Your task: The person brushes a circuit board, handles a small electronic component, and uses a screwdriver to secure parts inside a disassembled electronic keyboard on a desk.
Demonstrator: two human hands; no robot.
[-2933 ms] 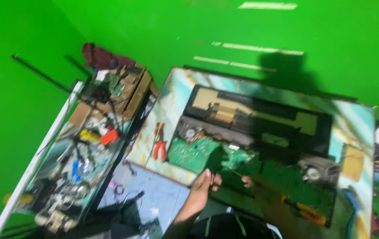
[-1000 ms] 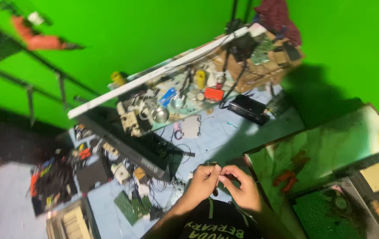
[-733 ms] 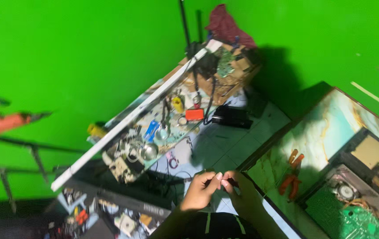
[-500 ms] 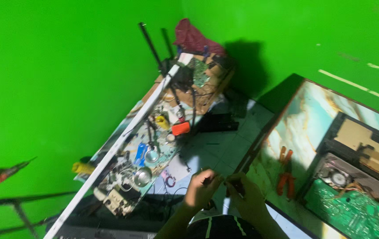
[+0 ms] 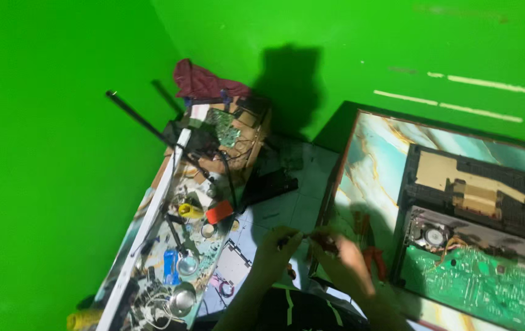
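Observation:
My left hand (image 5: 279,245) and my right hand (image 5: 345,257) meet in front of my chest, fingertips together around a small dark object (image 5: 307,236) that is too blurred to name. Both hands hover over the left edge of a marbled table (image 5: 367,159). On that table lies an opened black device with a green circuit board (image 5: 489,282), a round fan (image 5: 433,236) and a tan panel (image 5: 459,184). Red-handled pliers (image 5: 374,260) lie on the table just past my right hand.
A cluttered low shelf (image 5: 183,245) at the left holds tools, a red block (image 5: 219,213), a yellow item (image 5: 190,211), a blue item (image 5: 170,256), cables and a green board (image 5: 222,122). A dark red cloth (image 5: 201,79) lies at its far end. Green walls surround everything.
The camera has swung from the left shelf back toward the table, bringing the opened device into view. My hands stay together at chest height, fingers pinched on the small item.

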